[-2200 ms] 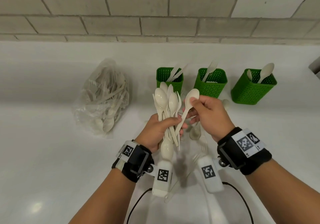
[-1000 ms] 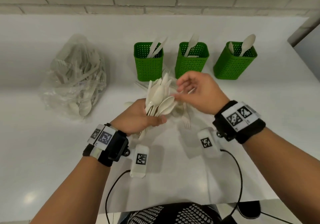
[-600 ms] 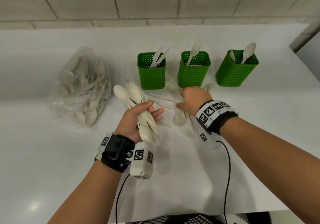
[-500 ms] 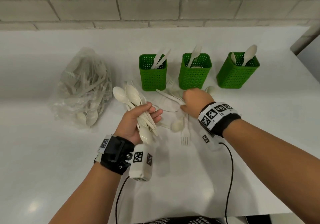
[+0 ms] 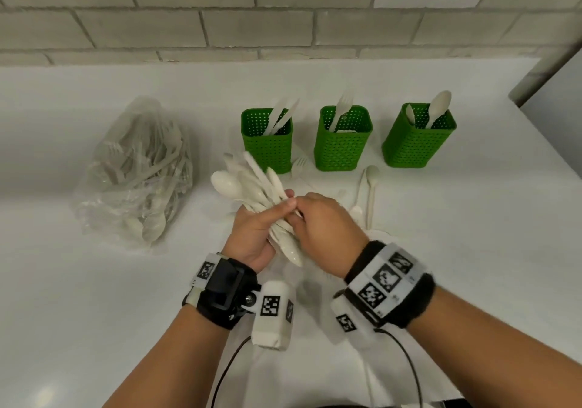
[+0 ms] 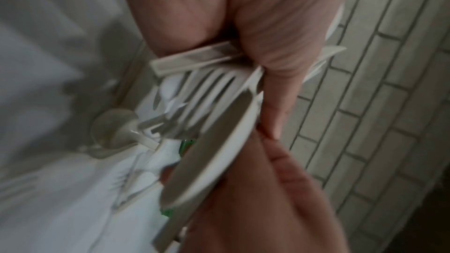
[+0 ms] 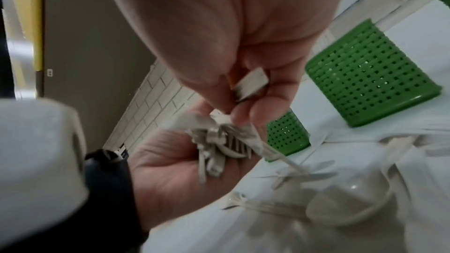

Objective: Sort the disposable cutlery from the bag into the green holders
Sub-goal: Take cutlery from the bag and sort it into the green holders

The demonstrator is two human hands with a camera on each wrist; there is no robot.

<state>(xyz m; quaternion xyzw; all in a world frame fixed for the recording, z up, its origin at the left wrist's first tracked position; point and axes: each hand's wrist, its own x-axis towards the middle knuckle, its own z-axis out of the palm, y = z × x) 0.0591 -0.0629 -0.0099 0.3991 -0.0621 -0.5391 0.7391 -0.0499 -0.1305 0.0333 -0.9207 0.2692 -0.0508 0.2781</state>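
My left hand (image 5: 271, 215) grips a bundle of white plastic cutlery (image 5: 248, 184), mostly spoons, fanned up and to the left; fork tines (image 6: 207, 91) also show in it. My right hand (image 5: 299, 215) meets the bundle from the right and pinches the flat handle end of one white piece (image 7: 250, 84) over the left palm. Three green holders stand at the back: the left holder (image 5: 267, 143) has knives, the middle holder (image 5: 343, 143) forks, the right holder (image 5: 419, 143) spoons. The clear bag (image 5: 135, 171) of cutlery lies at the left.
Loose spoons (image 5: 371, 184) and a fork (image 5: 299, 165) lie on the white counter (image 5: 472, 250) in front of the holders. A brick wall (image 5: 283, 14) closes the back. The counter ends at the right, and cables hang from both wrist cameras.
My right hand has left the loose pile on the counter and come back to the bundle with a piece pinched in it. The left hand has kept hold of its bundle.
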